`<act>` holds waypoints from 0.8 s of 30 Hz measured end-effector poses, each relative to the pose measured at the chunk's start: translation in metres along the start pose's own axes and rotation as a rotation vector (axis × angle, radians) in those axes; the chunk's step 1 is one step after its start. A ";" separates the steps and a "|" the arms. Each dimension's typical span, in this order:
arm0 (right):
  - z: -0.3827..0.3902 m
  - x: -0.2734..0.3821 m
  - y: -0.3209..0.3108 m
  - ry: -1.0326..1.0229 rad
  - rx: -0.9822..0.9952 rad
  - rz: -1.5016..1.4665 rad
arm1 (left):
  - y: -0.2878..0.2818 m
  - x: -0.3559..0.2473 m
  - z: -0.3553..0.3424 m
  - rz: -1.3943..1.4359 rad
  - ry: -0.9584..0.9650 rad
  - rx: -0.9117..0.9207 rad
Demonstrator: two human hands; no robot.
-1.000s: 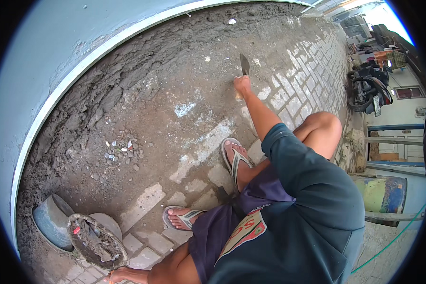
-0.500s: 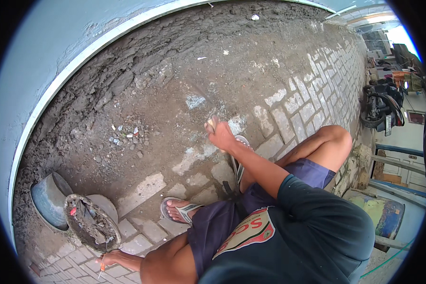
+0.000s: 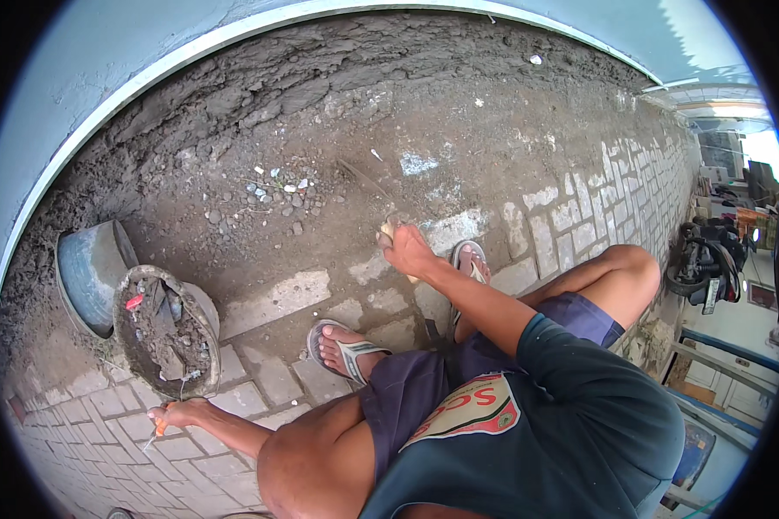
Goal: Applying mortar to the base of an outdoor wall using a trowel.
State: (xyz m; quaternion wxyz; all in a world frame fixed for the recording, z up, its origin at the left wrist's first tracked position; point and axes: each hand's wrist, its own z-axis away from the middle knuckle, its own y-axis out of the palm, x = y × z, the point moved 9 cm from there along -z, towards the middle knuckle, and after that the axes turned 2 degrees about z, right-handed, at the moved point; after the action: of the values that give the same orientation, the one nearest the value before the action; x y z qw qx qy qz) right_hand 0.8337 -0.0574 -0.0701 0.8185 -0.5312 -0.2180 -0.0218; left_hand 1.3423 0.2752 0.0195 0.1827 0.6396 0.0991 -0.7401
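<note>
My right hand [image 3: 407,248] is closed around the pale handle of a long-bladed tool [image 3: 363,178], held low over the soil in front of my feet. Its dark blade points forward and left, hard to tell from the ground. At the lower left, my left hand [image 3: 178,415] is wrapped round a small orange-handled tool [image 3: 158,426] with a thin pale tip, whose kind I cannot make out. Just beyond that hand is a dirt-caked bucket [image 3: 128,355] holding soil, stones and a red scrap. A blue-grey metal bucket [image 3: 95,264] lies tipped behind it.
Loose gravel and litter [image 3: 277,195] lie left of the blade. Dug dark soil [image 3: 260,82] runs along the pale blue wall [image 3: 86,104]. Paving blocks [image 3: 273,381] surround my sandalled feet [image 3: 346,350]. A parked motorcycle [image 3: 701,259] stands far right.
The view has shifted, so the gravel and buckets sit higher in it. Over the ground, my right hand has come left and nearer to me with its tool. My left hand still grips the orange-handled tool.
</note>
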 end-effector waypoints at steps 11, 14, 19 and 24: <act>-0.025 0.106 0.044 0.180 -0.084 -0.217 | -0.011 0.019 -0.022 0.082 -0.062 0.000; -0.021 0.148 0.080 0.092 0.075 -0.314 | -0.013 0.017 -0.024 0.046 -0.045 -0.003; -0.028 0.079 0.016 0.195 0.052 -0.459 | -0.011 0.009 -0.015 -0.006 -0.061 -0.021; -0.018 0.018 0.009 0.669 0.261 -1.071 | -0.007 0.002 -0.008 0.051 0.000 -0.032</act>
State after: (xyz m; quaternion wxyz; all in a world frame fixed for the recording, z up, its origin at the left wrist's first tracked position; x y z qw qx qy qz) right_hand 0.8583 -0.0656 -0.0776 0.7759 -0.2093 -0.1866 -0.5651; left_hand 1.3468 0.2841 0.0161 0.2118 0.6391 0.0946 -0.7334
